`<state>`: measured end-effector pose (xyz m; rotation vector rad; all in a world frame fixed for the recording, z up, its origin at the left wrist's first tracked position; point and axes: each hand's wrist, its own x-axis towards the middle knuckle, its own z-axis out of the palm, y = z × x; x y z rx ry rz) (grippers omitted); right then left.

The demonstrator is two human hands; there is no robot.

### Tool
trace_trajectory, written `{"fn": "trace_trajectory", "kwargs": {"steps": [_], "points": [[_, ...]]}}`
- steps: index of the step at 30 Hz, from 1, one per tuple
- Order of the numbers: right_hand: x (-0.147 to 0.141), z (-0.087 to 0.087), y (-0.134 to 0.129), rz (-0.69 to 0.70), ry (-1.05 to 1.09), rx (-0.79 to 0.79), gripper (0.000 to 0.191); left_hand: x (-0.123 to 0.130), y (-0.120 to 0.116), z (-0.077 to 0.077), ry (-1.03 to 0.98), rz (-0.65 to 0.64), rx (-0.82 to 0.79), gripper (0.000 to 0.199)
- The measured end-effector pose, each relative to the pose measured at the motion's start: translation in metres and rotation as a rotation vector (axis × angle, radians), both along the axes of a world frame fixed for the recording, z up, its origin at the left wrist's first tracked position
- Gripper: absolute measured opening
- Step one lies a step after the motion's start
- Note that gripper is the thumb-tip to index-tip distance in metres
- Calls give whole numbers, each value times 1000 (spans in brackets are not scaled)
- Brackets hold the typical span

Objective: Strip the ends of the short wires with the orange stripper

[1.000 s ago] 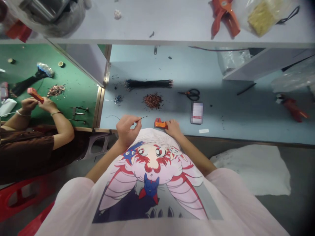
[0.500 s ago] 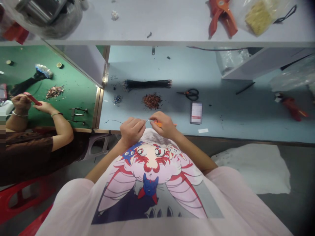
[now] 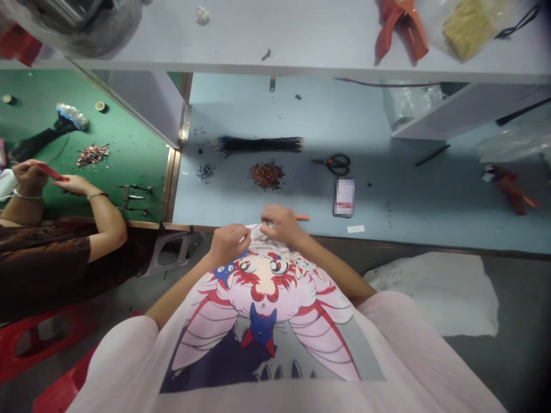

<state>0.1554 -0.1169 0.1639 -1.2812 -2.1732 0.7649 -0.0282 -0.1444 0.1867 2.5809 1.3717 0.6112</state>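
Near the bench's front edge, a thin dark wire spans the short gap between my two hands. My left hand is closed, pinching one end of it. My right hand is closed at the other end, with its fingertips partly hidden. An orange strip of a tool or handle shows just beyond my right hand; I cannot tell whether the hand touches it. Past my hands lie a heap of short copper-coloured pieces and a bundle of black wires.
Black-handled scissors and a phone lie right of the heap. A shelf overhangs the bench, with orange-red pliers on it. At the green bench on the left, another person's hands hold a red tool.
My left hand has shifted slightly lower, and the long wire tail that stuck out to its left no longer shows. My right hand is a little lower, with less orange visible beside it.
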Motion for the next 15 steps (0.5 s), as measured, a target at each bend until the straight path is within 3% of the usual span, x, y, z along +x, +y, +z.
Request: {"fn": "trace_trajectory", "kwargs": {"steps": [3,6,10,12,15], "points": [[12,-13,10,-25,-60,-70,4,-14,-8,-2,-6,66,-83,19],[56,-31,31,-259,-198,-157,10,-41,-16,-1,-12,146,-117,24],[112,-62,59,-327,-264,-239,18,-73,-20,-2,15,355,-294,20],[113,-79,67,-298,-287,-295,19,-74,-15,-8,28,440,-414,18],[91,-106,82,-294,-299,-356,27,-62,-7,-20,48,447,-506,18]]}}
